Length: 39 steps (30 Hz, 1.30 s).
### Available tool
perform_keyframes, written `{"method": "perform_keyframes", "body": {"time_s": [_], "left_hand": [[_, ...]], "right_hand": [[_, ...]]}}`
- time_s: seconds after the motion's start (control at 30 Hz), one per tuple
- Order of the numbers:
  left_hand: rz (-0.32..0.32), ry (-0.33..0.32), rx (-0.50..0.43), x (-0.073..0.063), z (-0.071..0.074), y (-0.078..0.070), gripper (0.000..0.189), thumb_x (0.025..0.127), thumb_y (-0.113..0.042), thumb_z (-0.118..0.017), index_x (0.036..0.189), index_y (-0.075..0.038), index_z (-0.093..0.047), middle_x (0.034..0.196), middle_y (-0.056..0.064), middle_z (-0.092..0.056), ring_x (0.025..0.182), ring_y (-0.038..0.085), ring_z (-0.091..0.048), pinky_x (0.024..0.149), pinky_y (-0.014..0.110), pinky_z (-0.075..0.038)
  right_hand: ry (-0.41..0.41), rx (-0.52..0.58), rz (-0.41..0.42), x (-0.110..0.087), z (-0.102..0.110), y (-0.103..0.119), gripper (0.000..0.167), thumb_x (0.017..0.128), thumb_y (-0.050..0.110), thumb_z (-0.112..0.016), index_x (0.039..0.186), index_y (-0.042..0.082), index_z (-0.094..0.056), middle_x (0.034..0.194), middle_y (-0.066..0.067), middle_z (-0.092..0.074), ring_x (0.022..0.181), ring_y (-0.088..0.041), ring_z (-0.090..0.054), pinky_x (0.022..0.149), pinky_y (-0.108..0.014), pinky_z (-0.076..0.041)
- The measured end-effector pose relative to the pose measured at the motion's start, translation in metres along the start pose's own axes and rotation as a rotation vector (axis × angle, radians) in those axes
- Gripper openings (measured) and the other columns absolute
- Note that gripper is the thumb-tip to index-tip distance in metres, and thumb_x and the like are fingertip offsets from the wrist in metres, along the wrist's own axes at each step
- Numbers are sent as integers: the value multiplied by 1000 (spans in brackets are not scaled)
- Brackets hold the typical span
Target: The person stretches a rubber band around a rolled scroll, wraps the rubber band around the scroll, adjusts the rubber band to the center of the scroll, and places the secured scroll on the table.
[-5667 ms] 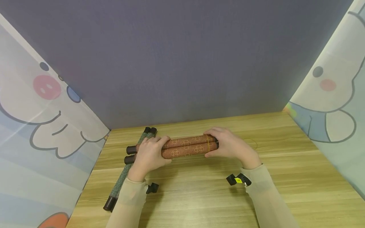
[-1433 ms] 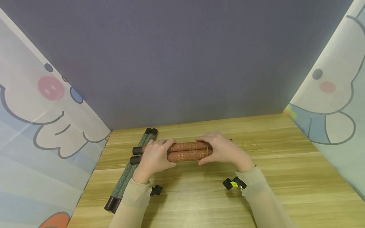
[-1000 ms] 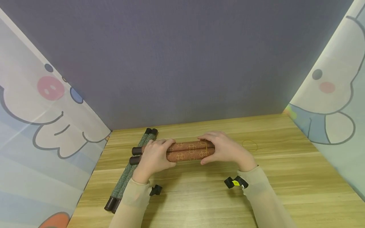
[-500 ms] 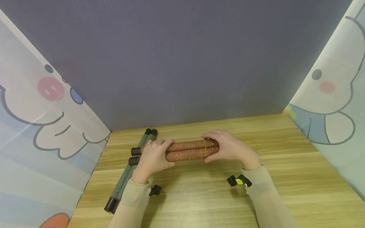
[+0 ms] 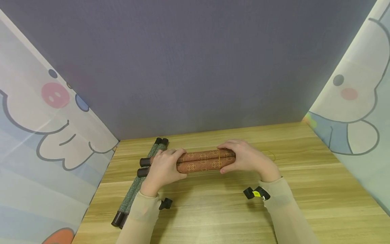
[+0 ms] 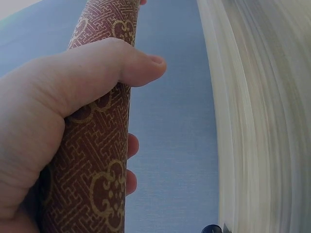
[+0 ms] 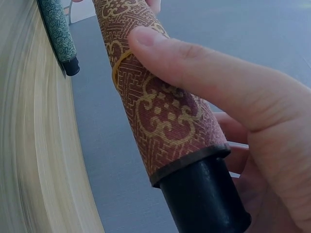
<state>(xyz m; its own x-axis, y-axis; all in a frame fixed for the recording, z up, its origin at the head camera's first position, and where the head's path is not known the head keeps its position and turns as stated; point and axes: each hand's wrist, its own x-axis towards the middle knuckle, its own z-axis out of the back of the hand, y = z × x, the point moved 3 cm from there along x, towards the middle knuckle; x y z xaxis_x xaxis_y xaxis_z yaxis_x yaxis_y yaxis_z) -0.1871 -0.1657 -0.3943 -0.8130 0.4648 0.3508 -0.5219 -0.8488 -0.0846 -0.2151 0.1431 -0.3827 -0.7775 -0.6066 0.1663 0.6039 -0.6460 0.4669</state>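
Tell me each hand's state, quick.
Left hand: closed, holding the pair of reddish-brown, gold-patterned fabric rolls.
Right hand: closed, holding the same rolls.

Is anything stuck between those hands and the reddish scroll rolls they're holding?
No obstacle shows: the left-hand grip and right-hand grip hold the reddish scroll rolls directly. Only a thin yellow elastic band crosses the rolls by the right thumb; whether the thumb presses it, I can't tell.
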Motion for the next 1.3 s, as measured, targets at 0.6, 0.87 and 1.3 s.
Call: {"method": "perform_keyframes", "body": {"time_s": [0.6, 0.87, 1.3], "left_hand": [[1, 7, 2, 0, 0, 0, 81, 61, -40, -106, 131, -18, -71, 105, 4, -77, 93, 27, -74, 96, 65, -54], [5, 7, -9, 0, 0, 0, 82, 62, -39, -107, 132, -19, -71, 107, 5, -77, 96, 30, -74, 101, 70, -51], [6, -4, -9, -1, 0, -1, 84, 60, -38, -108, 133, -17, -72, 108, 7, -77, 96, 33, -74, 98, 68, -52]], "right_hand": [[17, -20, -6, 2, -2, 2, 86, 80, 55, -96, 147, 9, -68, 147, -13, -67, 140, -41, -59, 118, -64, -42], [4, -18, 14, 2, -3, 4, 83, 81, 50, -96, 145, 7, -68, 145, -13, -68, 138, -41, -61, 118, -62, -44], [13, -27, 12, 3, -7, 4, 83, 84, 53, -93, 147, 8, -66, 149, -14, -66, 141, -43, -58, 119, -64, -42]]}}
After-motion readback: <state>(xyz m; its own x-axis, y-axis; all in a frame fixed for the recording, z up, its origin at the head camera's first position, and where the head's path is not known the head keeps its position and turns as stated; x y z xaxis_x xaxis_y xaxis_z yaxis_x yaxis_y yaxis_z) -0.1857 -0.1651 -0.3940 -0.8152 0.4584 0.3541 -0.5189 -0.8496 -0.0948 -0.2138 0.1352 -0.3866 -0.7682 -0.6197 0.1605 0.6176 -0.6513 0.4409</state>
